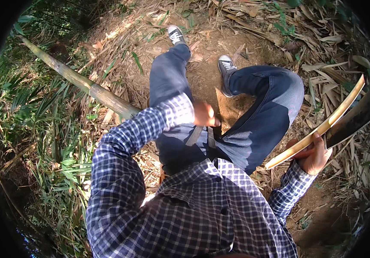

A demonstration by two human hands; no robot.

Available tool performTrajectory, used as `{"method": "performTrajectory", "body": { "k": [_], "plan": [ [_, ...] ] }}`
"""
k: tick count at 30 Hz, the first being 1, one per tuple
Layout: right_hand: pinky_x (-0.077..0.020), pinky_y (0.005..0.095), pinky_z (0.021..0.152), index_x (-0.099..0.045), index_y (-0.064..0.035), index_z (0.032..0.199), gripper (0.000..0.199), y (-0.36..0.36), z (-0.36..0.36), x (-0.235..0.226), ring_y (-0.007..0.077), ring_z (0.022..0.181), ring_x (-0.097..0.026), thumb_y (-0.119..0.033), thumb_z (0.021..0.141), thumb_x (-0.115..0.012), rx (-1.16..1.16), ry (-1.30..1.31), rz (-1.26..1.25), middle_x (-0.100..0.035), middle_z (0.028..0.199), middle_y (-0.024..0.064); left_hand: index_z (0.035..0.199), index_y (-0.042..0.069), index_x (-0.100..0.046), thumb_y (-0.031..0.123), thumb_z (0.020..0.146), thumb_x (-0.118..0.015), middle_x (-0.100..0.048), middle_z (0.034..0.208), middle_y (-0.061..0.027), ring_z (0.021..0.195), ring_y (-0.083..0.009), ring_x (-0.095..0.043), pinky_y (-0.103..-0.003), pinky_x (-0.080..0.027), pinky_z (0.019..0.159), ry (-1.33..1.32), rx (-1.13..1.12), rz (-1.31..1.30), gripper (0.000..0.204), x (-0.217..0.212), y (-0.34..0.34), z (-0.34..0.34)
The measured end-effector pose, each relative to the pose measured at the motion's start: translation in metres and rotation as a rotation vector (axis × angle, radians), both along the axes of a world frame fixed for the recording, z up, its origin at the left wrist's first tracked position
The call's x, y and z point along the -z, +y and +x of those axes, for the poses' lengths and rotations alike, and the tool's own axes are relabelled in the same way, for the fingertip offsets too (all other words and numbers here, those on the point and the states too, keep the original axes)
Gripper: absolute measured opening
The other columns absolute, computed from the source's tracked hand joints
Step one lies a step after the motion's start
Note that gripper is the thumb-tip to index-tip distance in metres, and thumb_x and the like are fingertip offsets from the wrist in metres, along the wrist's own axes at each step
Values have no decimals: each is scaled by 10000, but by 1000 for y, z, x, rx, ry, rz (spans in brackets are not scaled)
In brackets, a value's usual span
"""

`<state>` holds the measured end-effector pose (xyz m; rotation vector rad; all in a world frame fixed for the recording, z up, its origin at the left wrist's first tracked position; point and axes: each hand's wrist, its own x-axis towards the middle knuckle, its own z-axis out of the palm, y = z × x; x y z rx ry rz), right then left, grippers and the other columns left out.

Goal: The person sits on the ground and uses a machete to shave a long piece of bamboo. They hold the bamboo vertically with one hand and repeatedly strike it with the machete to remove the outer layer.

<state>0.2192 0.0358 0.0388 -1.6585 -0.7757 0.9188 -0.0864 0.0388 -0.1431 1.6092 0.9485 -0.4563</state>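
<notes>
My right hand [313, 158] is closed around a long pale split bamboo strip [309, 144], which slants up and away to the right. Its light inner face shows, and the thumb presses on it. Just beyond that hand lies a broad, dark, long piece [353, 118]; whether it is held too I cannot tell. Over my lap, my left hand [205, 114] is closed with the fingers curled. Something small and dark shows at its fingertips, too unclear to name. Below it, two grey strap-like bands [195, 136] lie on my blue jeans [254, 129].
A thick bamboo pole [73, 77] runs from the far left to beside my left thigh. Dry leaves and husks [254, 17] litter the brown soil. Green undergrowth [30, 103] fills the left side. My feet in dark sneakers [176, 35] rest ahead on the ground.
</notes>
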Motion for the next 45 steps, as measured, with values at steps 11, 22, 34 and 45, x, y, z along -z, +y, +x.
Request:
{"method": "performTrajectory", "body": {
  "k": [11, 22, 34, 45],
  "plan": [
    [-409, 212, 420, -583, 56, 1108, 334, 3, -12, -8, 110, 447, -509, -20, 805, -700, -32, -4, 130, -593, 709, 68, 1499, 35, -295, 588, 1006, -260, -382, 1494, -241, 1394, -349, -378, -517, -310, 1120, 857, -713, 360, 742, 65, 54, -277],
    [-421, 229, 393, -604, 72, 1024, 228, 10, -16, -2, 126, 425, -520, -50, 839, -658, -17, 40, 27, -605, 698, 65, 1494, 204, -376, 541, 919, -547, -360, 1543, -140, 1458, -323, -264, -626, -43, 1168, 379, -192, 921, 688, -5, -104, -177],
    [-465, 253, 518, -585, 38, 1059, 333, -40, 39, -27, 127, 543, -562, -94, 790, -730, 235, -182, 252, -611, 748, 66, 1104, 25, -656, 480, 860, -620, -570, 1308, -170, 1390, -312, -384, -545, -159, 1207, -857, 417, 1186, 517, -29, 32, 101],
    [-401, 242, 542, -633, 14, 953, 189, -79, 76, -4, 97, 593, -523, -96, 809, -687, 220, -176, 90, -587, 736, 9, 1158, 160, -694, 542, 900, -596, -612, 1301, -103, 1296, -295, -495, -430, -257, 1177, -432, -585, 657, 471, -61, 121, 80]
  ]
}}
